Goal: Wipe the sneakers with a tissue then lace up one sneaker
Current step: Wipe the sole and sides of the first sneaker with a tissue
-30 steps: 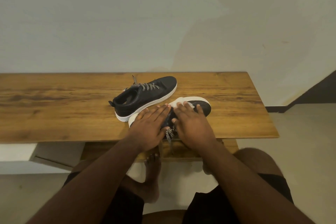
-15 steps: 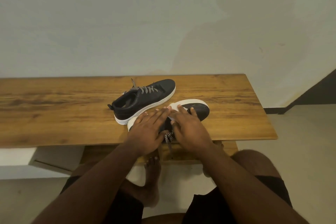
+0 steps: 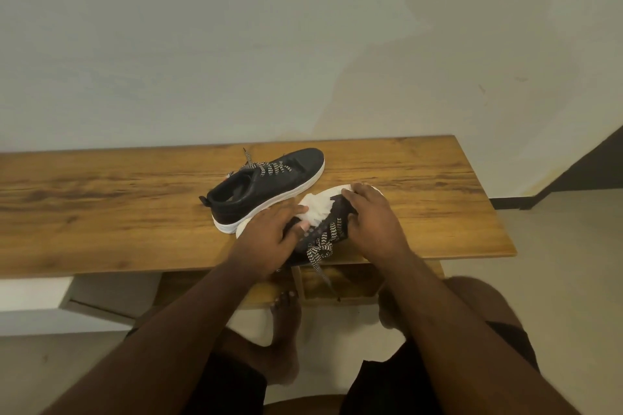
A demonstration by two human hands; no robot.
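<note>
Clearly the right hand curls its grip over the near sneaker at frame centre, probably steadying it on the table, while the left hand presses the tissue against its upper with fairly straight fingers; the far sneaker waits just behind.

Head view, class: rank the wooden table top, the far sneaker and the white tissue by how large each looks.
1. Wooden table top, by far the largest.
2. Far sneaker.
3. White tissue, smallest, though the left hand partly covers it, so its full extent is hidden.
</note>
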